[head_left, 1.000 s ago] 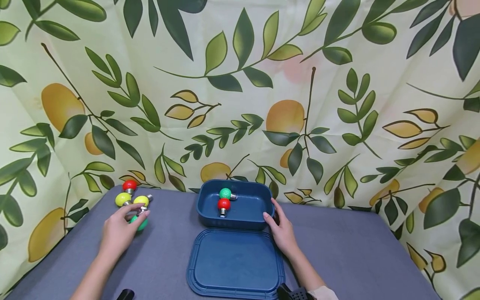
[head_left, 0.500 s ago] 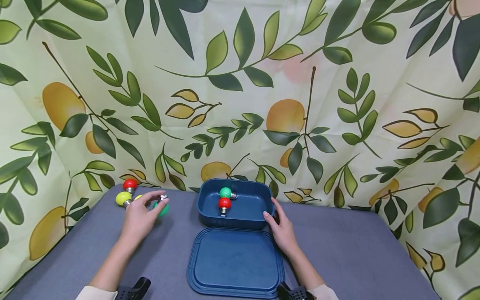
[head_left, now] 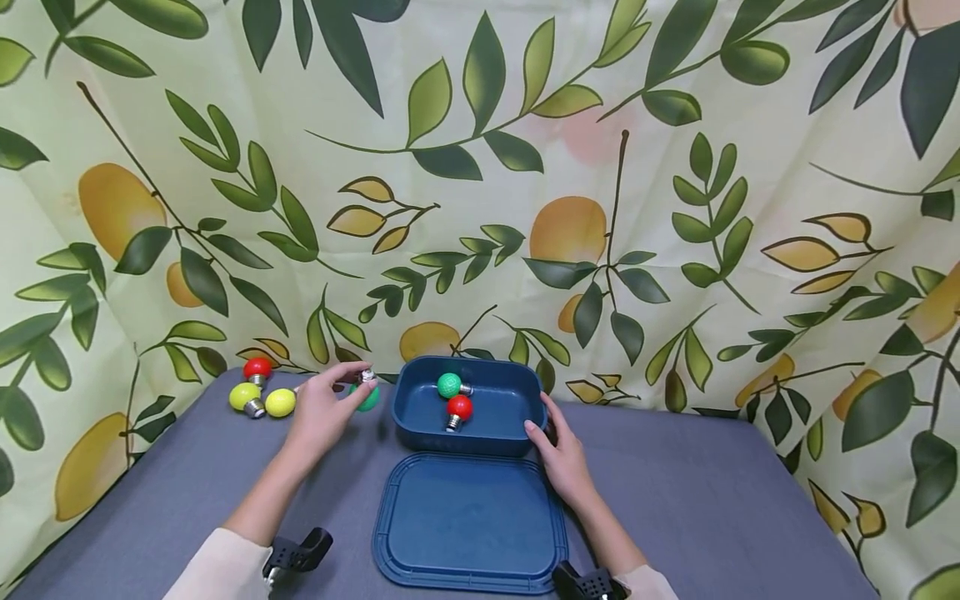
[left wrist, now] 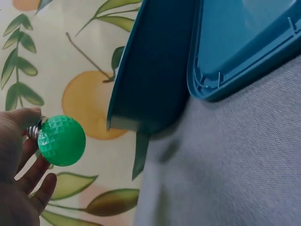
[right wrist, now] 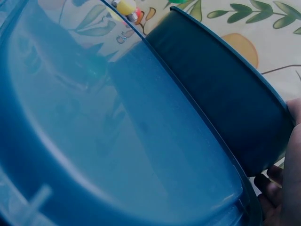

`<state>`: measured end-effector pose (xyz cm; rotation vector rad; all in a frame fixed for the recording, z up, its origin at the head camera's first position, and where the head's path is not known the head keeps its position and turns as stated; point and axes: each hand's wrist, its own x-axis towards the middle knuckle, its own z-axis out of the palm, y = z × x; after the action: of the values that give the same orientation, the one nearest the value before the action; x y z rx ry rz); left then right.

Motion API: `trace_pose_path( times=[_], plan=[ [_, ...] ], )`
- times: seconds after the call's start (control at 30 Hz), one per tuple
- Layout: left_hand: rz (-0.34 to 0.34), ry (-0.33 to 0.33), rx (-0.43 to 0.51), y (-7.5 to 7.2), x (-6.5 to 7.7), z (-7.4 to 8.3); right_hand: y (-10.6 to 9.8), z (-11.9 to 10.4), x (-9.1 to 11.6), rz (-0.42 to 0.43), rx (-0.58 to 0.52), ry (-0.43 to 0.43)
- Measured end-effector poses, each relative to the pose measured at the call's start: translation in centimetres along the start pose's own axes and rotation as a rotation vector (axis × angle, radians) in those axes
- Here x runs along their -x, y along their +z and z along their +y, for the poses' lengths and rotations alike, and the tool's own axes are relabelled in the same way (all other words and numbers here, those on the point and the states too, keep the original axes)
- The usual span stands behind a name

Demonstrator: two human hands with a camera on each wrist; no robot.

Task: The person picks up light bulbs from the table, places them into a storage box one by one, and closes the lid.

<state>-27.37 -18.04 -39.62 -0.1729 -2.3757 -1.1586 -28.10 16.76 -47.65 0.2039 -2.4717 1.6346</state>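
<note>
My left hand point(head_left: 322, 410) pinches a green light bulb point(left wrist: 62, 141) by its metal screw base, with the round globe hanging down, just left of the blue box point(head_left: 457, 442). In the left wrist view, the other fingers spread below the globe. Two bulbs lie inside the box: a green light bulb point(head_left: 449, 385) and a red light bulb point(head_left: 460, 407). At the box's right end my right hand point(head_left: 564, 458) holds the wall, its thumb at the front corner and its fingers around the outside.
Flat in front of the box lies its blue lid point(head_left: 472, 525). At the back left of the grey table point(head_left: 675, 508) sit a red bulb point(head_left: 257, 368) and two yellow bulbs, one point(head_left: 243, 396) left of the other point(head_left: 281, 403). A leaf-patterned cloth point(head_left: 480, 208) hangs behind.
My left hand has carried the green bulb from the left group rightward to beside the box. The red bulb in the box has shifted slightly right. My right hand stays put.
</note>
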Motion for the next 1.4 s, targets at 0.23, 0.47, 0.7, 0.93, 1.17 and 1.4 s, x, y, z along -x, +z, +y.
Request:
trace_pose_path(
  times=[0.23,0.47,0.7,0.93,1.17,1.4],
  plan=[
    [-0.033,0.028,0.025,1.5,-1.4,0.4,0.1,0.1,-0.3,0.004,0.025,0.011],
    [-0.063,0.022,0.067,3.3,-2.7,0.4,0.1,0.2,-0.3,0.008,0.025,0.011],
    [-0.107,0.008,0.067,5.1,-3.5,0.7,0.0,0.2,-0.2,0.01,0.016,0.001],
    [-0.118,0.025,0.009,6.4,-3.6,0.5,0.1,0.3,-0.2,0.013,0.001,-0.012],
    [-0.103,-0.004,-0.038,7.1,-3.7,-0.2,0.2,0.5,-0.3,0.017,0.011,-0.004],
    [-0.119,-0.058,-0.04,7.4,-3.7,-0.8,0.2,0.6,-0.4,0.02,0.015,-0.005]
  ],
)
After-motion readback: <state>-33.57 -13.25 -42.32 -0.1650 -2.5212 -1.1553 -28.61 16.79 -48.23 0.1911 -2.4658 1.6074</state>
